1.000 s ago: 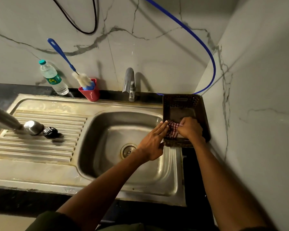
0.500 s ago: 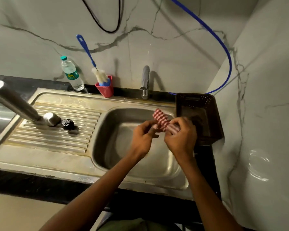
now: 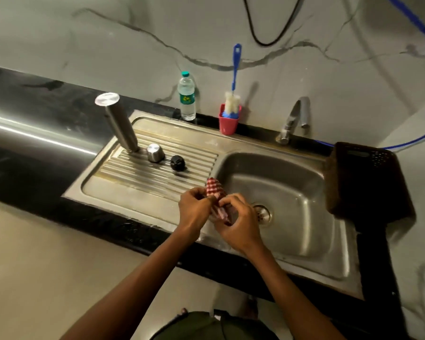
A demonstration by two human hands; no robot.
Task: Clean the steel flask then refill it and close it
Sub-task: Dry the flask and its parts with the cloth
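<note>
Over the sink (image 3: 304,231), the person holds a red checked cloth (image 3: 214,190) in both hands. The left hand (image 3: 194,212) pinches one side of it, and the right hand (image 3: 241,222) pinches the other side. Each grip is curled tight on the cloth, so neither hand is free.

On the ribbed drain board (image 3: 123,190) to the left stands the flask (image 3: 118,123). It looks to be upside down, mouth on the board, and it tilts a little. Just beside it sits its steel cup (image 3: 155,152), and next to that a black cap (image 3: 177,163).

At the back stand a water bottle (image 3: 187,99), a red cup (image 3: 228,123) with a blue brush (image 3: 233,94) in it, and the tap (image 3: 292,119). A dark basket (image 3: 368,187) sits at the right of the sink.

I think the washing is done and this is the drying step: the cloth looks to be getting ready for a wipe. Next, one hand must let go and take the flask, well apart from them now. Then comes filling, maybe from the bottle, and putting the cap on.
</note>
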